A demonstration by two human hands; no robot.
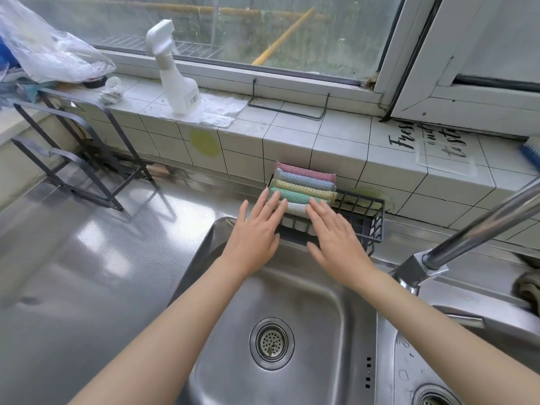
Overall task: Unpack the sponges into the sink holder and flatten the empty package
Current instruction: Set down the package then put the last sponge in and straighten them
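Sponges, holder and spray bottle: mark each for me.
sponges (304, 182), head view, on the yellow one mid-stack
holder (363, 210), head view, on its empty right grid
spray bottle (179, 89), head view, on its white body

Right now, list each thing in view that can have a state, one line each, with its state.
sponges: stacked on edge in a row, filling the holder's left part
sink holder: right part empty
left hand: open, flat, fingertips on the sponges
right hand: open, flat, fingertips on the sponges
spray bottle: upright on the sill
sink: dry, no water standing
faucet: off, no water running
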